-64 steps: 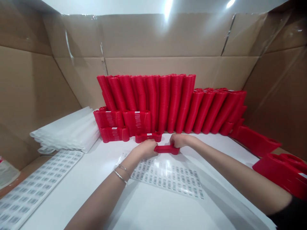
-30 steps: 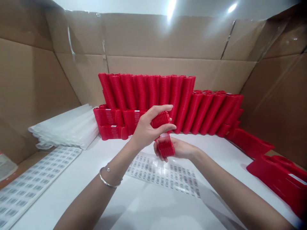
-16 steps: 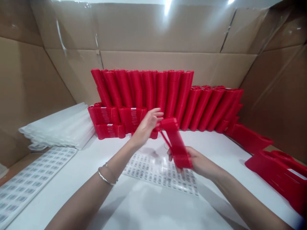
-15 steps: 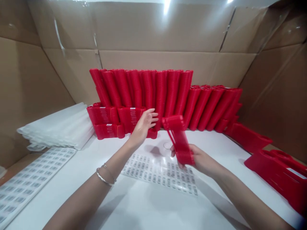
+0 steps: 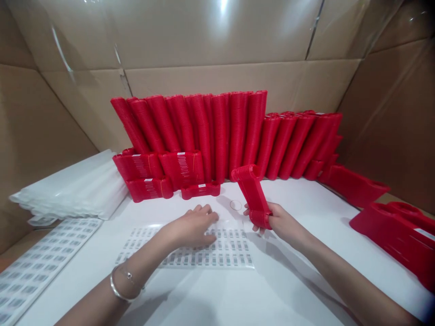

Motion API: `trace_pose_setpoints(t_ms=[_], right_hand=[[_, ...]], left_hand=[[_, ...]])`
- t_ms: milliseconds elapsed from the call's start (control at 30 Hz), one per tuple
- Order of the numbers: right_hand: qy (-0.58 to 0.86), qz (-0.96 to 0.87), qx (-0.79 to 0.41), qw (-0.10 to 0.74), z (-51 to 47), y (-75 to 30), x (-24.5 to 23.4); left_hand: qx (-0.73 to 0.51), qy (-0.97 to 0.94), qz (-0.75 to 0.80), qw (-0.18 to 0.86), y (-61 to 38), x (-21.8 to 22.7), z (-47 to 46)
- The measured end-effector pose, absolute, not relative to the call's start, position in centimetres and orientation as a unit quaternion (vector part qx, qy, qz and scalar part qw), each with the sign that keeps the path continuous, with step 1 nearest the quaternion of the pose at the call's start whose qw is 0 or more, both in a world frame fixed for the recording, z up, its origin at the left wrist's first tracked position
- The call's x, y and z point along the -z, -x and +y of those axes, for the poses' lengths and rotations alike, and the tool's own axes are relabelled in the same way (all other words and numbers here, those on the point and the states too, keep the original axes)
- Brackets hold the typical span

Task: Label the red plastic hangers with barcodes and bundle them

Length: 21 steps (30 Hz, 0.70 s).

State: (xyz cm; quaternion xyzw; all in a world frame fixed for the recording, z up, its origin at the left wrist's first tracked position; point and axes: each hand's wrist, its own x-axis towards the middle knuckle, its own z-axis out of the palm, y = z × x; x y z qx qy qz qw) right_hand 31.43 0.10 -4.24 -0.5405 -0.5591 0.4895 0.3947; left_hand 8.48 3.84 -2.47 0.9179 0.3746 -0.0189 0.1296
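Observation:
My right hand (image 5: 277, 222) is closed around the lower end of a small stack of red plastic pieces (image 5: 253, 194), which have rounded ends and a narrower middle. The stack is tilted above the white table. My left hand (image 5: 195, 226) is palm down over a clear-edged sheet of barcode labels (image 5: 234, 248), its fingers bent and apart. Whether its fingertips touch the sheet I cannot tell. A thin rubber band (image 5: 235, 205) lies on the table beside the held stack.
Tall leaning stacks of red pieces (image 5: 220, 136) line the back, with shorter labelled bundles (image 5: 181, 167) in front. White plastic bags (image 5: 74, 185) and another label sheet (image 5: 44, 258) lie left. Larger red parts (image 5: 390, 235) are right. Cardboard walls (image 5: 210, 45) enclose the table.
My left hand has come down from beside the bundles to the label sheet. The sheet has shifted left and turned. The red stack stays in my right hand, now steadier.

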Motion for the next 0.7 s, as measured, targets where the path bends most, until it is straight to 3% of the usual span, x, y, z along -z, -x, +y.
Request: trace_pose_setpoints(t_ms=[133, 333, 500, 700], right_hand=[[0.552, -0.544, -0.511, 0.372, 0.2, -31.1, 5.3], [0.549, -0.532, -0.542, 0.349, -0.1, -30.7, 5.6], [0.518, -0.509, -0.615, 0.306, -0.5, -30.8, 5.4], [0.492, -0.451, -0.676, 0.312, -0.7, -30.8, 5.1]], left_hand=[[-0.132, -0.919, 0.35, 0.126, -11.1, 4.5, 3.0], [-0.138, -0.915, 0.341, 0.164, -12.2, 7.1, 3.2], [-0.181, -0.909, 0.344, 0.153, -11.0, 7.7, 3.1], [-0.192, -0.916, 0.322, 0.143, -10.9, 7.7, 2.5]])
